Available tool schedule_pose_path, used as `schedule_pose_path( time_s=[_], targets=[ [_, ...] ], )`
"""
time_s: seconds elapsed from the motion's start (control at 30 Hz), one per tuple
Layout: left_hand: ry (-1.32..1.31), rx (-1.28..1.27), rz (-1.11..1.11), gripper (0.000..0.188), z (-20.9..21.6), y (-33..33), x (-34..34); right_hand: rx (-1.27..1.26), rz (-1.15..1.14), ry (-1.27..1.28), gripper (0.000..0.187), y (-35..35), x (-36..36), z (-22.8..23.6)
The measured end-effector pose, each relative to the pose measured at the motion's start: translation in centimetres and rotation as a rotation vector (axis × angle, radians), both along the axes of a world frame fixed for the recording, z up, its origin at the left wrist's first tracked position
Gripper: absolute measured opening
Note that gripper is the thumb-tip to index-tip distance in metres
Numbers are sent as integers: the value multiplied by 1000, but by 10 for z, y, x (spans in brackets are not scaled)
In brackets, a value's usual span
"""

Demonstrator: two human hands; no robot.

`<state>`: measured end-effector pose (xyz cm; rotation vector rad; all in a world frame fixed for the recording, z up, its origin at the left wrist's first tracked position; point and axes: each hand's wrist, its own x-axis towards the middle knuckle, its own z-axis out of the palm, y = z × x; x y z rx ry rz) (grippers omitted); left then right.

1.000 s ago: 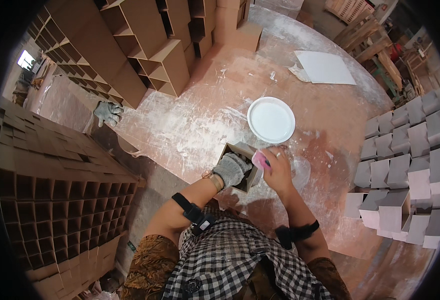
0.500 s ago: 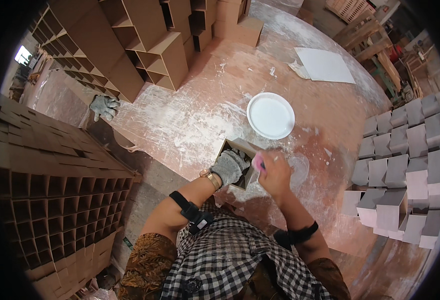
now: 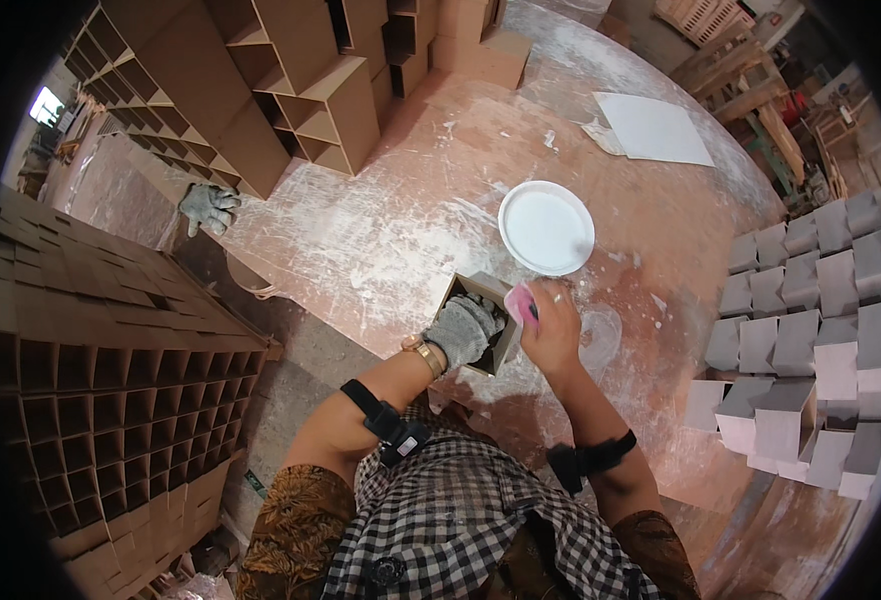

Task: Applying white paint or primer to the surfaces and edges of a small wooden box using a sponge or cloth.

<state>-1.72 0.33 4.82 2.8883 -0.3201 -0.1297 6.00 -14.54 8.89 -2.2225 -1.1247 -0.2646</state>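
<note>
My left hand [image 3: 464,328], in a grey knit glove, is pushed into an open cardboard box [image 3: 502,352] and holds it from inside. The fingers lie against the inner walls, partly hidden by them. My bare right hand [image 3: 553,335] is closed on a small pink pad [image 3: 524,304] with a dark patch, whose exact kind I cannot make out. The pad is at the box's right side, by its upper right edge; whether it touches the box I cannot tell. Just beyond my hands sits a round white dish [image 3: 547,228] with white stuff in it.
Brown partitioned boxes [image 3: 331,115] stand at the far left of the white-smeared table [image 3: 411,220]. A spare grey glove [image 3: 209,208] lies at its left edge. Stacked brown boxes [image 3: 141,400] rise at left, grey and white ones [image 3: 796,340] at right. A white sheet [image 3: 654,128] lies far right.
My right hand has shifted slightly up and to the right, and more of the pink pad shows. My left hand remains inside the box, which has barely moved.
</note>
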Motion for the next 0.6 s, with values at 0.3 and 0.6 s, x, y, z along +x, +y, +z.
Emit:
schedule_pose_path(
  time_s=[0.3,0.6],
  targets=[
    [-19,-18,-4,24,4,0,0,172,280,427,42,-40,-52,-3],
    [-16,-89,-18,34,2,3,-2,186,182,69,44,-18,-32,-20]
  ],
)
